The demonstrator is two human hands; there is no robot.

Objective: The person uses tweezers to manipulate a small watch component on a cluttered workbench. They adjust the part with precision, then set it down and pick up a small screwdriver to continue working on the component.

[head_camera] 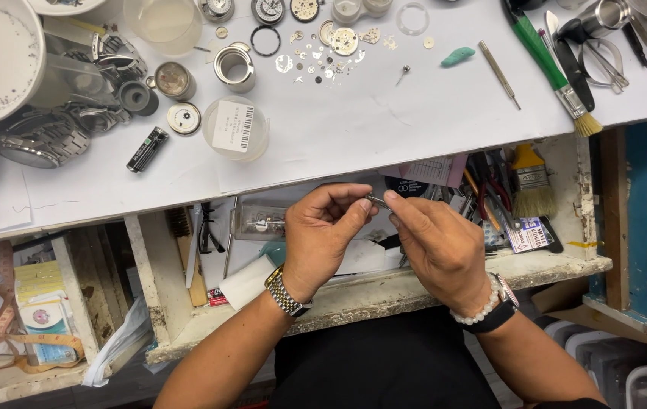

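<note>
My left hand (322, 236) and my right hand (436, 244) meet over an open drawer (384, 291) below the white workbench (354, 129). Between their fingertips they pinch a small thin metal piece (377, 201), too small to identify. The left wrist wears a metal watch (285, 292); the right wrist wears a white bead bracelet and a black band (488, 309). Small watch parts (316, 64) lie scattered on the bench above.
On the bench: a clear labelled container (235, 127), a small black battery (147, 149), metal rings and caps (233, 68), a metal wristwatch (35, 144), a green-handled brush (551, 68), a thin screwdriver (499, 74), a teal putty lump (457, 56). The drawer holds tools, a brush (532, 185) and papers.
</note>
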